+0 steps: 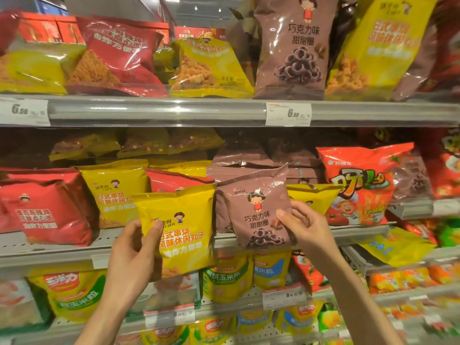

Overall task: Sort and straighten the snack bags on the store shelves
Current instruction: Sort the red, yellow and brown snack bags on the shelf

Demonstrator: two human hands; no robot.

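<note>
My left hand (135, 247) grips a yellow snack bag (181, 227) by its left edge, holding it upright in front of the middle shelf (62, 247). My right hand (302, 226) holds a brown chocolate-ring bag (257, 212) by its right edge, just right of the yellow one. Both bags hang in front of the shelf's front lip. Behind them lie stacks of yellow bags (117, 190), a red bag (174, 180) and brown bags (249, 160). Another yellow bag (313, 197) sits behind my right hand.
The top shelf (161, 112) carries red, yellow and a tall brown bag (293, 48). Red bags (47, 210) fill the middle shelf's left, an orange-red bag (361, 185) its right. Lower shelves hold yellow-green corn snack bags (72, 292). Price tags (288, 114) line the shelf edges.
</note>
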